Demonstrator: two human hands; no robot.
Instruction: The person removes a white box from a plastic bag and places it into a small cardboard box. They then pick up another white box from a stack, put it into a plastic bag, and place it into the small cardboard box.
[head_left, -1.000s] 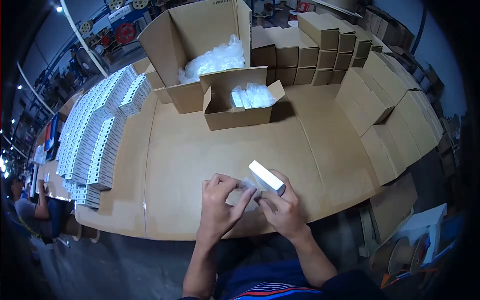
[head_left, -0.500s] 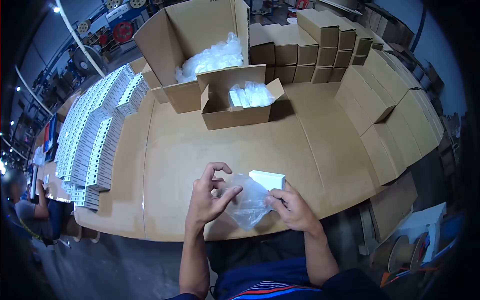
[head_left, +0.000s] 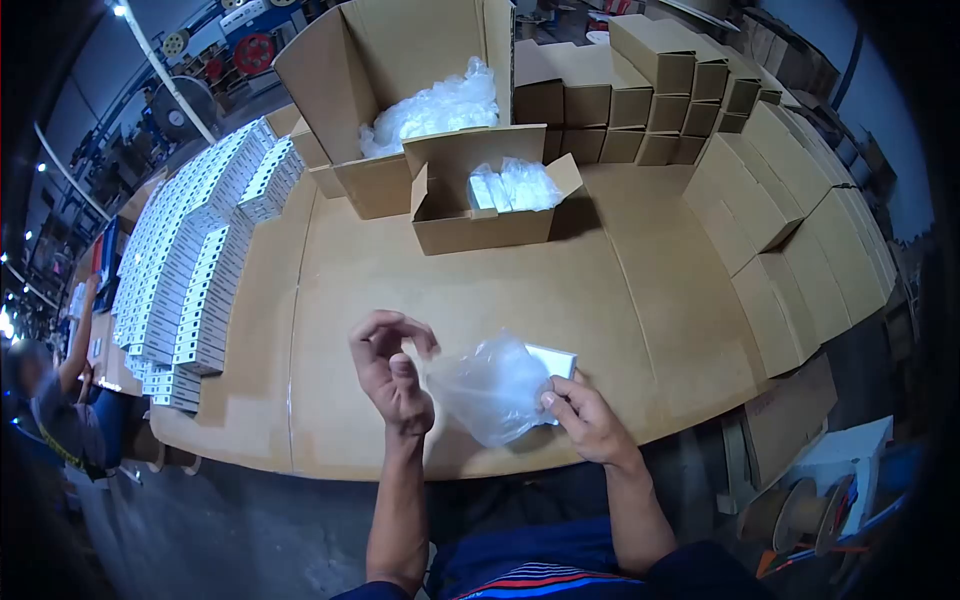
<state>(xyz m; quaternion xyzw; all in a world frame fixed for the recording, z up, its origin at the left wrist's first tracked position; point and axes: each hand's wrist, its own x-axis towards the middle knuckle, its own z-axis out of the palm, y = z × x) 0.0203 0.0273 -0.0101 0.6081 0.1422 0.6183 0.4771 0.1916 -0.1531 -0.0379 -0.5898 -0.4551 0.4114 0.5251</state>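
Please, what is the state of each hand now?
Left hand: open, near the plastic bag.
Right hand: closed, holding the plastic bag and white box.

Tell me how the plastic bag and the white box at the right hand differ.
The plastic bag is see-through, while the white box is opaque. The bag is loose and wrinkled; the box has straight, firm edges. The bag is in front, with the box partly hidden behind it. Both are at the right hand.

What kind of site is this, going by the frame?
Likely a packing station in a workshop or small factory: stacked brown cartons and rows of small white boxes on the table, plastic bags in a large open box, and machinery behind.
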